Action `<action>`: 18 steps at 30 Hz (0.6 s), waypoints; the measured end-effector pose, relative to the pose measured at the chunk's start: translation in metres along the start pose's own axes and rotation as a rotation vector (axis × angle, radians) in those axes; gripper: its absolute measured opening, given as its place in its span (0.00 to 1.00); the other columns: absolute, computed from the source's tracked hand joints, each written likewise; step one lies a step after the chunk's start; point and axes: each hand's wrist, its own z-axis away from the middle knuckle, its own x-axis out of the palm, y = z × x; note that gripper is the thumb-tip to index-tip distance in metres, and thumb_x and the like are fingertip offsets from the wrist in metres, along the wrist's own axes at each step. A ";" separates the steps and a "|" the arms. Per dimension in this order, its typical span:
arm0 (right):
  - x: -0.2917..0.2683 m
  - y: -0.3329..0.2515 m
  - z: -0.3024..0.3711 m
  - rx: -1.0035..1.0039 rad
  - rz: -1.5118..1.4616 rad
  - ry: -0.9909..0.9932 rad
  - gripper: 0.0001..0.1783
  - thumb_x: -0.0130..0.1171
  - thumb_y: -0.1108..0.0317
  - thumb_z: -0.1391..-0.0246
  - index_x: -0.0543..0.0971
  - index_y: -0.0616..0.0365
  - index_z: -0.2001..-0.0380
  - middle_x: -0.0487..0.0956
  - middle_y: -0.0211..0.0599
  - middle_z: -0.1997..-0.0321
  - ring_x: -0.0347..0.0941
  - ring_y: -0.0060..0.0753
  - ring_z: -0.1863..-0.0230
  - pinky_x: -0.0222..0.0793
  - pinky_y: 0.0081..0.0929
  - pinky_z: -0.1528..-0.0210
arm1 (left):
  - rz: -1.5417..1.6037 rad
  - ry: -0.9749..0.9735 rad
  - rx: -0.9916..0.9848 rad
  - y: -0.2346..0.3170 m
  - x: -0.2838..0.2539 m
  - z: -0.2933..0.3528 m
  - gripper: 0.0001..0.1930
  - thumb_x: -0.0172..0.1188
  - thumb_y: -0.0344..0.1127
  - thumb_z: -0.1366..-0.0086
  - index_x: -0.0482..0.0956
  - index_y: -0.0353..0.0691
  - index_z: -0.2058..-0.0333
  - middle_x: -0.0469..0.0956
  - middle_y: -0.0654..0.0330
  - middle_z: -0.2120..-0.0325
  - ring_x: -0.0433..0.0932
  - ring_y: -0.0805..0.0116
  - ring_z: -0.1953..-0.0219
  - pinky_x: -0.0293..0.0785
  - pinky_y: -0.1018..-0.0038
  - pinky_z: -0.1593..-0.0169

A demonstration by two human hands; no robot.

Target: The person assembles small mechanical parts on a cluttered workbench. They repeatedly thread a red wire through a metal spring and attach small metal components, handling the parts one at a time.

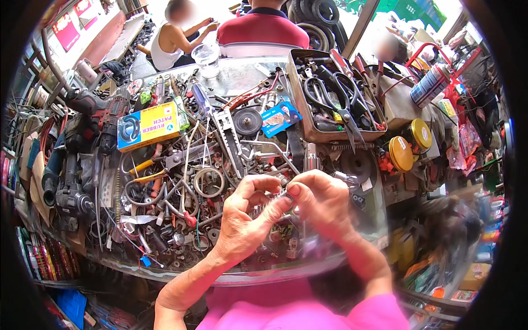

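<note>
My left hand [246, 221] and my right hand [323, 202] meet over the front part of the cluttered table. Their thumbs and fingertips are pinched close together. A small metal-looking piece seems to be between the fingertips, but most of it is covered; a ridged, coil-like edge shows by the left fingers. The right hand is slightly blurred. Just beyond the right fingers a shiny metal socket [312, 157] stands upright. Beneath both hands lie loose bolts, nuts and other small metal parts. A metal ring [209, 182] lies beyond the left hand.
A metal box [334, 133] of scissors and pliers stands at the far right, near yellow-lidded jars [401, 154]. Power drills [72, 190] lie left, beside a yellow-and-blue carton [148, 127]. Two people sit beyond the table, one in a red shirt [263, 30]. A clear plastic tub [207, 56] stands there.
</note>
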 end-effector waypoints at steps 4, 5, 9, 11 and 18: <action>0.001 0.002 -0.001 -0.030 0.002 0.017 0.13 0.62 0.61 0.44 0.79 0.63 0.67 0.79 0.27 0.77 0.69 0.11 0.75 0.65 0.14 0.75 | -0.107 -0.037 0.047 -0.003 -0.005 0.002 0.11 0.59 0.28 0.37 0.71 0.35 0.57 0.77 0.60 0.67 0.76 0.79 0.73 0.72 0.84 0.72; 0.001 0.002 -0.002 -0.026 0.003 0.017 0.13 0.62 0.61 0.44 0.79 0.63 0.67 0.79 0.27 0.77 0.69 0.11 0.75 0.65 0.14 0.75 | 0.010 -0.036 -0.050 0.000 -0.005 0.002 0.10 0.58 0.29 0.36 0.71 0.35 0.58 0.78 0.60 0.68 0.76 0.79 0.74 0.70 0.84 0.74; 0.000 0.001 -0.001 -0.013 0.018 0.002 0.14 0.62 0.61 0.44 0.79 0.63 0.68 0.79 0.28 0.77 0.70 0.12 0.75 0.65 0.14 0.75 | 0.292 0.002 -0.276 0.011 -0.004 -0.001 0.08 0.54 0.33 0.33 0.71 0.36 0.59 0.79 0.59 0.73 0.75 0.77 0.80 0.64 0.86 0.80; 0.001 0.000 0.000 -0.019 0.028 0.003 0.14 0.62 0.61 0.44 0.79 0.63 0.68 0.79 0.28 0.77 0.70 0.12 0.75 0.65 0.14 0.75 | 0.275 0.032 -0.307 0.013 -0.004 -0.002 0.08 0.55 0.32 0.34 0.71 0.36 0.58 0.79 0.59 0.73 0.76 0.77 0.79 0.65 0.86 0.80; 0.000 0.003 -0.002 -0.029 0.029 0.011 0.14 0.61 0.60 0.44 0.79 0.63 0.68 0.80 0.28 0.77 0.71 0.12 0.75 0.66 0.15 0.75 | 0.168 -0.050 -0.193 0.008 -0.002 0.001 0.09 0.56 0.31 0.35 0.71 0.36 0.57 0.79 0.59 0.72 0.76 0.78 0.79 0.64 0.86 0.80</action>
